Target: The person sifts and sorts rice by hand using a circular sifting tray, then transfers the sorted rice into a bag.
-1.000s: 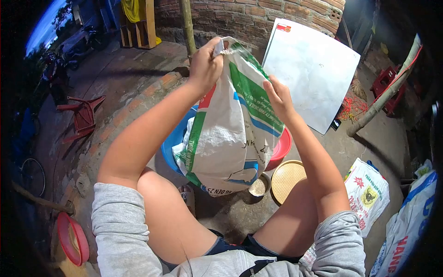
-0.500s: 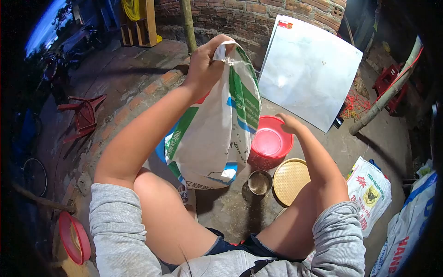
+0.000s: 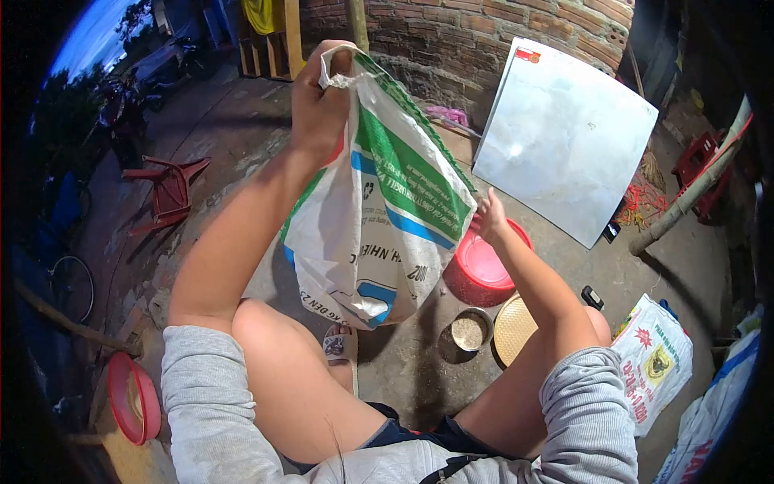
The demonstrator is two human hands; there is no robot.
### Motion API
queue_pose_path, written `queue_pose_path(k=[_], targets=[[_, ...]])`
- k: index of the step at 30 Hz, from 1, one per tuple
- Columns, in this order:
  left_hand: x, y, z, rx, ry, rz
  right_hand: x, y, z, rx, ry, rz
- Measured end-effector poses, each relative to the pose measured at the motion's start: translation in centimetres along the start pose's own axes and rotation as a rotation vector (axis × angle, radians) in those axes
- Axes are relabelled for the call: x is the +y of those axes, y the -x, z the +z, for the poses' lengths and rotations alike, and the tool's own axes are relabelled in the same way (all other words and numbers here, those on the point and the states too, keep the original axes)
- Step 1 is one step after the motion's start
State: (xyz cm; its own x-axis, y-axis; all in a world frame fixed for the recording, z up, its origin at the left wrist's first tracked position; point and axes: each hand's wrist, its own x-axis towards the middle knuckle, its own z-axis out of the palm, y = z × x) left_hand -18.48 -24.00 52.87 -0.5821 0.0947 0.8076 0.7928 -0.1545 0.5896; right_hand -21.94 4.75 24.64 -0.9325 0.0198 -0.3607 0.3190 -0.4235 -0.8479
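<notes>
My left hand (image 3: 321,101) is closed round the bunched top edge of a white woven sack (image 3: 355,234) with green and blue bands and printed lettering. The sack hangs raised and tilted in front of my knees, its mouth edge slanting down to the right. What it contains is hidden. At the sack's right corner is my right hand (image 3: 490,219), thumb up and fingers apart, close to or touching the edge. Below that hand stands a red plastic tub (image 3: 488,262), partly covered by the sack and my hand. A metal bowl (image 3: 471,331) with pale grainy stuff sits in front of it.
A round tan lid or tray (image 3: 513,329) lies partly under my right forearm. Printed sacks (image 3: 655,363) stand at the right. A white panel (image 3: 568,137) leans by the brick wall (image 3: 484,32). Further left are a red stool (image 3: 171,194) and a pink basin (image 3: 133,398).
My right hand has moved from the tub's rim to the sack's right edge. The sack has swung open to the right, showing more of its printed side. My left hand keeps its grip.
</notes>
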Motion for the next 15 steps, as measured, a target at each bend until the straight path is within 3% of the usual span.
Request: queue_pose_path(k=[2,4,6,8,9,10,14,15], targets=[[-0.3,-0.4,-1.0,0.058,-0.008,-0.038,-0.6,-1.7,1.3,0.053,-0.135,-0.039],[-0.5,-0.4,-1.7,0.080,-0.010,-0.025,0.0,-4.0,1.4,-0.128,0.005,-0.076],[-0.9,-0.8,-2.8,0.093,-0.022,0.004,-1.2,-1.6,3.9,-0.015,-0.007,-0.137],[-1.8,-1.4,-4.5,0.218,-0.157,-0.018,-2.7,-0.3,6.3,0.232,-0.165,-0.263],[-2.3,-1.7,-5.5,0.347,-0.292,-0.007,-4.2,0.4,7.5,0.371,-0.144,-0.219],[-3.1,-1.9,-6.7,0.478,-0.428,0.002,-5.4,0.5,7.9,0.375,-0.190,-0.222],[-4.7,-3.0,-10.9,0.616,-0.414,-0.102,-10.7,1.9,10.7,0.477,-0.469,-0.328],[-6.0,-3.3,-12.3,0.614,-0.482,-0.078,-11.1,1.2,10.3,0.409,-0.490,-0.343]])
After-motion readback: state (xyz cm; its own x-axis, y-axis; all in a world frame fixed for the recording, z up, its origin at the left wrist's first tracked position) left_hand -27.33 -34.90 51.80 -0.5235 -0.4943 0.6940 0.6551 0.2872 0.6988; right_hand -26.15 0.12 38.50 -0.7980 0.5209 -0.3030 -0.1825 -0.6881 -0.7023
